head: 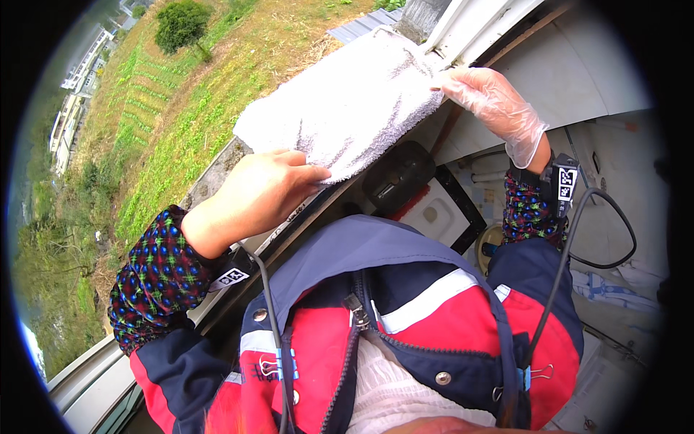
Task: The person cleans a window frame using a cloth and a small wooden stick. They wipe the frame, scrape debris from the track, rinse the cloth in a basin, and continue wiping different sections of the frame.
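Observation:
A white terry towel (347,103) lies spread over the window sill and ledge. My left hand (265,190), bare, pinches its near left corner between thumb and fingers. My right hand (496,108), in a clear plastic glove, grips the towel's right end beside the white window frame (477,27). Both forearms wear dark patterned sleeve covers, and a device with a printed marker (565,184) is strapped at the right wrist.
Outside are a concrete ledge (209,176), a grassy slope and a tree (183,26). Below the sill are a dark bin-like container (398,176) and a squat toilet (431,214). Black cables hang near both arms.

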### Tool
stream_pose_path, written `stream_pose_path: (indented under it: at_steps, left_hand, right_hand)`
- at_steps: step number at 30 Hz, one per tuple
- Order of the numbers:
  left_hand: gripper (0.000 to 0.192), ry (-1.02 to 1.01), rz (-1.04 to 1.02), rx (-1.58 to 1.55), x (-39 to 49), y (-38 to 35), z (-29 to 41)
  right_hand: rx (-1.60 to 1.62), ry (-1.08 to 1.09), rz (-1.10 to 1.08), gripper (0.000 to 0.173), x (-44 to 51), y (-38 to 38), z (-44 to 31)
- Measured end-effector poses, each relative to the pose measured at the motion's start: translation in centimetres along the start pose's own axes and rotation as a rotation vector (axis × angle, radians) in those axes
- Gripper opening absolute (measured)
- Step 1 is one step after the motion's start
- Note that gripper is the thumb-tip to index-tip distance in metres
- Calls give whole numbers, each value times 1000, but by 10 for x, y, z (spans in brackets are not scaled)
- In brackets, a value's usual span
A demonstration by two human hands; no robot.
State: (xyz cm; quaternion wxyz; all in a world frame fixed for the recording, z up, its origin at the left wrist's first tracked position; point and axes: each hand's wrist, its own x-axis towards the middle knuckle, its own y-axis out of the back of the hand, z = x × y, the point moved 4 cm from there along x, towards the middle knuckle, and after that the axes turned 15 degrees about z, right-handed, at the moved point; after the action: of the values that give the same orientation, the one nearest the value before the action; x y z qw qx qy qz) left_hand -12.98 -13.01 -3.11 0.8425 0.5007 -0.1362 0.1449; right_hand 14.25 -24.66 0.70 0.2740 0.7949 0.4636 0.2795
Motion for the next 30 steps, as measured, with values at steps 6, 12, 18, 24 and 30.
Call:
stream_pose_path:
  at_steps: [6, 12, 18, 24, 30]
  left_hand:
    - [27, -6, -10, 37, 0, 6, 4]
    - [25, 1, 18, 94, -1, 5, 11]
    - [21, 24, -3, 189, -13, 8, 11]
    - [29, 75, 12, 227, -33, 20, 21]
    - [26, 348, 61, 377, -56, 21, 44]
  right_hand:
    - [-354, 246, 9, 12, 11, -14, -19]
    - [-769, 803, -39, 8, 11, -48, -43]
    - [-783, 647, -71, 13, 9, -62, -29]
    - [-617, 809, -67, 11, 7, -61, -22]
    - [-557, 819, -134, 13, 9, -62, -34]
